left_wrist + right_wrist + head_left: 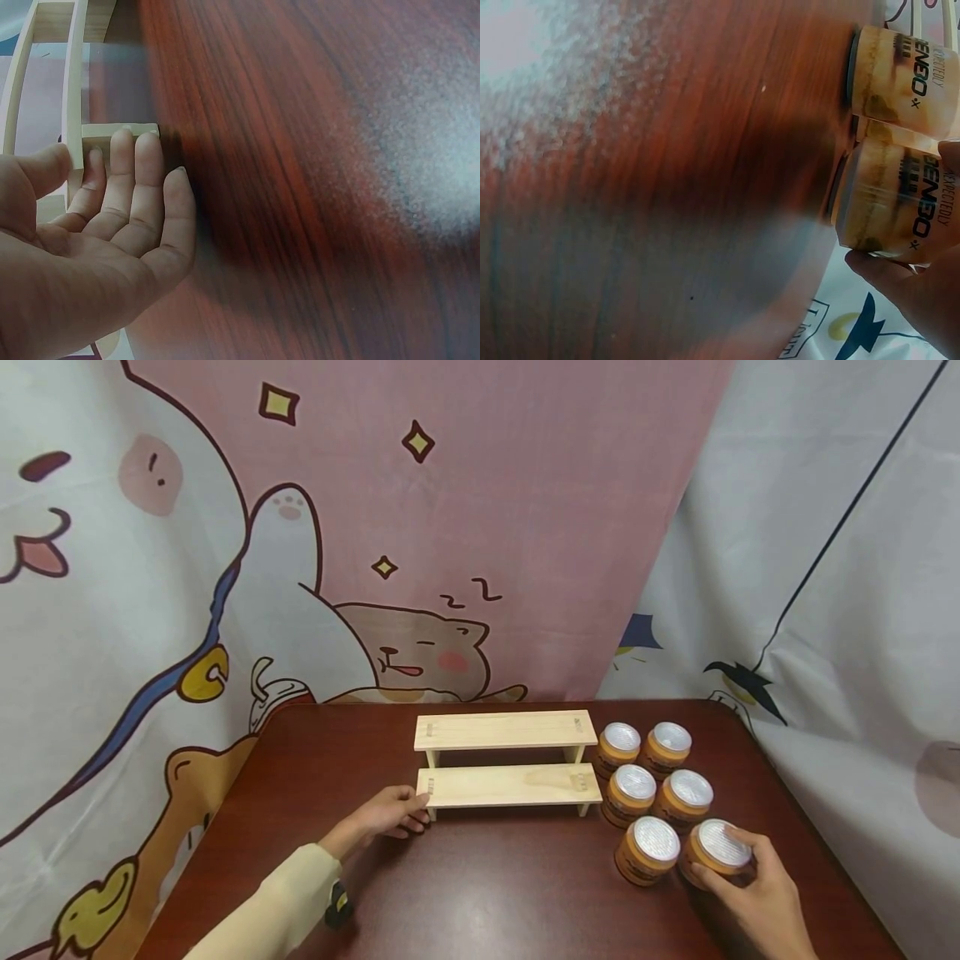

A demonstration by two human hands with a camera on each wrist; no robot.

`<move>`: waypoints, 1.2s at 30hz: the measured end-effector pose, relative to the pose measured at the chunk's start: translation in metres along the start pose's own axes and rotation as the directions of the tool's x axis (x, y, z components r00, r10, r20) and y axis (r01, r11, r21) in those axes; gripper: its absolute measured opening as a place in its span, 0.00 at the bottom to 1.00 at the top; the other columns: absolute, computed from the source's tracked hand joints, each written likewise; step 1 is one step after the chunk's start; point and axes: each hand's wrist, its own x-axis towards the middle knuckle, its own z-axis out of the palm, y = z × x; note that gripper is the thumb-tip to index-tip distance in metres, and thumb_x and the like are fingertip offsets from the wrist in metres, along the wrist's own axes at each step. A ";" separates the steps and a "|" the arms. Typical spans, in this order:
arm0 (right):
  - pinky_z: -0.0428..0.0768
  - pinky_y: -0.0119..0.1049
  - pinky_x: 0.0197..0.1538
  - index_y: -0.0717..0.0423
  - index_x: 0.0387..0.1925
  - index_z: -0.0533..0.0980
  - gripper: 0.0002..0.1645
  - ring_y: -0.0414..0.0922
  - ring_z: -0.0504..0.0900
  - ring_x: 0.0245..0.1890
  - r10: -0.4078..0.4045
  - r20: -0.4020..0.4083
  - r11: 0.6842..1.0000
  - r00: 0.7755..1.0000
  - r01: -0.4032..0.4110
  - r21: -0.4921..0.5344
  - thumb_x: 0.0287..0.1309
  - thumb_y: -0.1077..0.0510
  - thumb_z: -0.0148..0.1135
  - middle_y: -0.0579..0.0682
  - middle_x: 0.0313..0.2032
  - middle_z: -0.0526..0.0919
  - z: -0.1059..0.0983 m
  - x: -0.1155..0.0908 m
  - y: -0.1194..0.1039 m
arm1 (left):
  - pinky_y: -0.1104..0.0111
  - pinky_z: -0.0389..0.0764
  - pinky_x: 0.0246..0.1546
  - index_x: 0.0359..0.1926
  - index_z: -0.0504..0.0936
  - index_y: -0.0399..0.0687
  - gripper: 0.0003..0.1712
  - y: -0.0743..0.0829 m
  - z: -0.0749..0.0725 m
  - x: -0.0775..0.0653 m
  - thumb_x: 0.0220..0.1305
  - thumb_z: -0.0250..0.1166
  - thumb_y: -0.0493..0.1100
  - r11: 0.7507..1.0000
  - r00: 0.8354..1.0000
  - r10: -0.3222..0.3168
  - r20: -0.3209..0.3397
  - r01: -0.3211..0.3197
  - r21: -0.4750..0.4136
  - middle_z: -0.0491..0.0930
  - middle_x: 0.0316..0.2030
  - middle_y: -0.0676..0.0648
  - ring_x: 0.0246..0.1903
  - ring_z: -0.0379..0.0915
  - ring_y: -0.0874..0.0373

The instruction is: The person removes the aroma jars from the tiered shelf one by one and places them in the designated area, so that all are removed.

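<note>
A two-tier rack of pale wood [510, 785] stands at the middle of the table. My left hand [393, 812] holds the left end of its lower board, thumb on top and fingers beneath. In the left wrist view, the fingertips [122, 139] lie against the short wooden leg [142, 130]. On the right, my right hand [765, 893] grips an orange jar with a silvery lid [723, 842], the nearest one on that side. Thumb and fingers sit on opposite sides of it. The right wrist view shows dark lettering on this gripped jar [889, 199].
Several matching jars [647, 852] stand upright in two columns right of the rack, close together. The table [487, 877] is dark reddish wood with a glossy surface. Behind it hangs a cartoon-printed cloth [525, 527], which also runs along both sides.
</note>
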 end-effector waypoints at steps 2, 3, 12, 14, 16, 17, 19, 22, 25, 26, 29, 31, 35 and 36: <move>0.66 0.09 0.36 0.63 0.60 0.70 0.46 0.10 0.59 0.40 0.001 -0.004 1.000 1.000 -0.001 0.002 0.39 0.61 0.84 0.69 0.55 0.76 0.001 0.000 0.000 | 0.57 0.82 0.37 0.38 0.74 0.39 0.19 0.000 0.000 0.000 0.76 0.55 0.52 1.000 1.000 0.001 -0.001 -0.001 0.002 0.86 0.41 0.36 0.35 0.84 0.55; 0.66 0.09 0.36 0.63 0.59 0.70 0.46 0.10 0.59 0.40 0.001 -0.006 1.000 1.000 -0.001 0.002 0.38 0.61 0.84 0.69 0.54 0.76 0.001 0.000 0.000 | 0.57 0.82 0.38 0.39 0.74 0.39 0.19 0.000 0.000 0.000 0.76 0.55 0.52 1.000 1.000 0.001 -0.002 -0.001 0.003 0.86 0.41 0.36 0.36 0.84 0.54; 0.66 0.10 0.35 0.63 0.58 0.71 0.45 0.12 0.63 0.37 0.003 -0.014 1.000 1.000 -0.003 -0.002 0.37 0.61 0.84 0.69 0.54 0.77 0.004 0.001 -0.001 | 0.56 0.83 0.38 0.39 0.74 0.38 0.20 0.001 0.000 0.000 0.76 0.55 0.53 1.000 1.000 0.000 -0.011 0.000 0.012 0.86 0.40 0.37 0.36 0.84 0.54; 0.66 0.10 0.35 0.63 0.59 0.70 0.45 0.12 0.63 0.37 0.005 -0.012 1.000 1.000 -0.006 -0.003 0.38 0.61 0.84 0.69 0.54 0.77 0.004 0.001 -0.001 | 0.56 0.83 0.38 0.40 0.74 0.38 0.20 0.001 -0.001 0.000 0.76 0.55 0.53 1.000 1.000 0.001 -0.011 -0.001 0.012 0.86 0.40 0.37 0.36 0.84 0.54; 0.66 0.10 0.35 0.63 0.59 0.70 0.45 0.13 0.63 0.37 0.012 -0.010 1.000 1.000 -0.012 0.001 0.38 0.60 0.84 0.69 0.54 0.77 0.005 0.001 0.000 | 0.55 0.83 0.38 0.40 0.74 0.38 0.20 0.001 -0.001 0.000 0.76 0.55 0.53 1.000 1.000 0.002 -0.012 -0.002 0.010 0.86 0.40 0.36 0.36 0.85 0.54; 0.66 0.10 0.35 0.62 0.59 0.70 0.45 0.13 0.63 0.37 0.015 -0.009 1.000 1.000 -0.015 0.003 0.38 0.60 0.84 0.69 0.54 0.77 0.006 0.001 0.000 | 0.55 0.83 0.38 0.40 0.74 0.38 0.20 0.001 -0.001 0.000 0.76 0.55 0.53 1.000 1.000 0.002 -0.013 -0.002 0.009 0.86 0.40 0.37 0.36 0.85 0.54; 0.67 0.10 0.35 0.62 0.59 0.70 0.45 0.13 0.64 0.37 0.021 -0.007 1.000 1.000 -0.021 -0.001 0.38 0.59 0.84 0.68 0.54 0.77 0.006 0.001 0.000 | 0.56 0.83 0.38 0.40 0.74 0.38 0.20 0.001 -0.001 0.000 0.76 0.55 0.53 1.000 1.000 0.002 -0.012 -0.001 0.009 0.86 0.40 0.37 0.36 0.85 0.54; 0.66 0.10 0.35 0.62 0.59 0.71 0.45 0.12 0.63 0.37 0.028 -0.003 1.000 1.000 -0.028 -0.001 0.38 0.59 0.84 0.68 0.54 0.77 0.007 0.000 0.001 | 0.56 0.83 0.38 0.40 0.74 0.39 0.20 0.000 -0.001 0.000 0.76 0.55 0.53 1.000 1.000 -0.001 -0.006 0.001 0.008 0.86 0.40 0.38 0.36 0.84 0.55; 0.65 0.09 0.36 0.62 0.59 0.70 0.45 0.11 0.60 0.40 0.023 -0.001 1.000 1.000 -0.023 0.001 0.38 0.60 0.84 0.68 0.55 0.77 0.009 0.000 0.003 | 0.57 0.83 0.39 0.40 0.74 0.39 0.19 -0.002 0.000 0.000 0.76 0.55 0.53 1.000 1.000 -0.003 0.000 0.003 0.010 0.86 0.40 0.38 0.36 0.84 0.56; 0.64 0.08 0.37 0.63 0.59 0.71 0.45 0.10 0.59 0.40 0.019 -0.002 1.000 1.000 -0.019 0.004 0.38 0.60 0.84 0.68 0.55 0.77 0.009 0.000 0.003 | 0.57 0.83 0.39 0.40 0.74 0.39 0.19 -0.002 -0.001 0.001 0.76 0.55 0.52 1.000 1.000 -0.004 0.000 0.004 0.011 0.86 0.40 0.39 0.35 0.84 0.56; 0.64 0.08 0.37 0.63 0.59 0.70 0.45 0.09 0.58 0.42 0.010 -0.005 1.000 1.000 -0.010 0.004 0.38 0.61 0.84 0.68 0.55 0.76 0.010 0.000 0.004 | 0.58 0.83 0.39 0.40 0.75 0.39 0.18 -0.003 -0.001 0.001 0.76 0.55 0.52 1.000 1.000 -0.004 -0.001 0.004 0.012 0.86 0.40 0.39 0.35 0.84 0.56; 0.64 0.08 0.38 0.63 0.59 0.71 0.45 0.09 0.58 0.42 0.004 -0.008 1.000 1.000 -0.004 0.007 0.38 0.61 0.84 0.67 0.55 0.76 0.011 0.000 0.005 | 0.58 0.83 0.39 0.40 0.75 0.39 0.18 -0.003 -0.001 0.002 0.76 0.55 0.52 1.000 1.000 -0.005 -0.002 0.005 0.011 0.86 0.40 0.40 0.35 0.84 0.56; 0.63 0.07 0.38 0.63 0.59 0.71 0.45 0.09 0.57 0.42 0.000 -0.011 1.000 1.000 0.000 0.004 0.37 0.62 0.84 0.67 0.55 0.76 0.012 0.001 0.006 | 0.58 0.83 0.39 0.40 0.75 0.39 0.19 -0.003 -0.002 0.002 0.76 0.55 0.52 1.000 1.000 -0.005 0.000 0.005 0.012 0.86 0.40 0.40 0.35 0.84 0.56; 0.63 0.07 0.38 0.63 0.59 0.70 0.45 0.09 0.57 0.42 0.000 -0.010 1.000 1.000 0.000 0.003 0.37 0.62 0.84 0.67 0.55 0.76 0.013 0.001 0.006 | 0.58 0.83 0.39 0.40 0.75 0.39 0.19 -0.003 -0.002 0.002 0.76 0.55 0.52 1.000 1.000 -0.006 0.000 0.006 0.012 0.86 0.40 0.40 0.35 0.84 0.56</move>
